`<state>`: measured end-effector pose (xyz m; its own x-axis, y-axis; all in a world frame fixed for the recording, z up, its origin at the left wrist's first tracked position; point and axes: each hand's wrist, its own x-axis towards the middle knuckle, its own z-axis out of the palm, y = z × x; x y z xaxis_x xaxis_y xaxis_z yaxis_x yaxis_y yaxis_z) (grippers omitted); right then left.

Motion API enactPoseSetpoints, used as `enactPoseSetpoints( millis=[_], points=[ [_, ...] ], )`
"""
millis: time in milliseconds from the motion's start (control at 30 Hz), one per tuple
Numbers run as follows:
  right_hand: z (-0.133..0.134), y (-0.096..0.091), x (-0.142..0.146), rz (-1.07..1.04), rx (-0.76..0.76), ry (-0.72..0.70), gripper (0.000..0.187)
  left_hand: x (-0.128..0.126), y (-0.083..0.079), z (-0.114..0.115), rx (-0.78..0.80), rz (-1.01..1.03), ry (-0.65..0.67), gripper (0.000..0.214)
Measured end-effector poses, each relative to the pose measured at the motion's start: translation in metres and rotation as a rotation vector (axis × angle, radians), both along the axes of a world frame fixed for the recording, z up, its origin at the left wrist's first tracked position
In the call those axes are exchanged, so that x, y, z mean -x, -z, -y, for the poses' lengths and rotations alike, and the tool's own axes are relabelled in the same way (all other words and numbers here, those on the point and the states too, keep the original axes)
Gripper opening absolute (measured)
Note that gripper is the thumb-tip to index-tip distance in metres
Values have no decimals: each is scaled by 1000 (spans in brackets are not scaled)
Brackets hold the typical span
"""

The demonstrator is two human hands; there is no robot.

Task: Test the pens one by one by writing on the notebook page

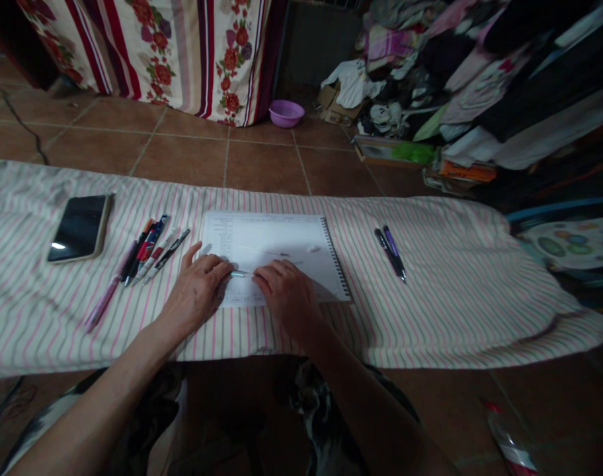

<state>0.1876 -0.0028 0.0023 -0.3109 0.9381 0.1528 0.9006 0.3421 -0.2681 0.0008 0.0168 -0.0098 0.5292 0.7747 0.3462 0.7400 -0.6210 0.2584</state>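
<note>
A spiral notebook (pixel 281 231) lies on the striped cloth, its wire binding along the right side. Over its lower half, my left hand (pixel 197 281) is closed on one end of a slim pale pen (pixel 239 274). The fingers of my right hand (pixel 286 287) pinch the pen's other end, so only its middle shows between the hands. Beyond them on the page lie a thin refill-like stick (pixel 262 250) with a dark tip and a small whitish piece (pixel 313 249) that I cannot make out. My fingertips hide both pen ends.
Several pens (pixel 147 254) lie left of the notebook, with a phone (pixel 78 228) farther left. Two pens (pixel 391 252) rest to the right. Past the cloth's far edge are a tiled floor, a purple basin (pixel 286 114) and heaped clothes (pixel 410 73). A bottle (pixel 510 439) lies at lower right.
</note>
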Motion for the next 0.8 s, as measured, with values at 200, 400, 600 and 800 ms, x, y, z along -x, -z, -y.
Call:
enactPoseSetpoints(
  millis=[200,400,600,800],
  points=[
    [0,0,1,1,19,-20,14,-1,0,1,-15,-31,7,24],
    [1,0,3,-2,41,-13,13,-3,0,2,2,-6,10,23],
    [0,0,4,-64,69,-30,12,-4,0,1,32,19,30,21],
    [-1,3,7,-182,82,-64,17,-3,2,0,48,38,30,21]
  ],
)
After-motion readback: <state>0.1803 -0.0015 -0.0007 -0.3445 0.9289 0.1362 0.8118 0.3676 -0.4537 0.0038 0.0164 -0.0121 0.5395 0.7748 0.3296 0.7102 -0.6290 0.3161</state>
